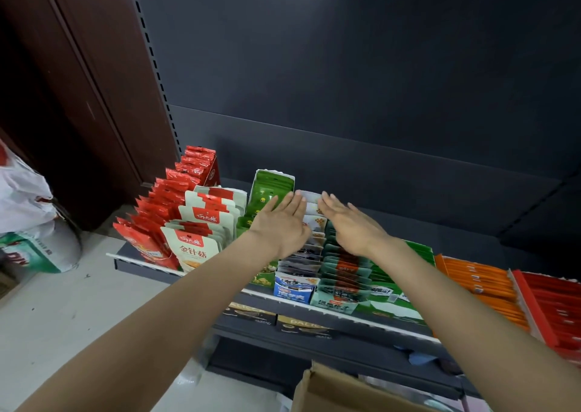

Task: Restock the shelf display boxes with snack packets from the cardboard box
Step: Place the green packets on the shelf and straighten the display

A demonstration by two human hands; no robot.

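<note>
Grey-and-white foil snack packets [309, 248], standing in a row inside a blue-fronted cardboard display box [292, 289] on the dark metal shelf [345, 314], flanked by both hands. Left hand [283, 220] and right hand [349, 223] flat, fingers [290, 202] straight and loosely together, gripping nothing, tips at the row's far end. Beyond the left fingers, green packets [272, 190]; brown cardboard box [330, 389] well below the wrists.

A shop, dark metal shelf [330, 312] with price rail, rows of snack packets [191, 248] in display boxes
</note>
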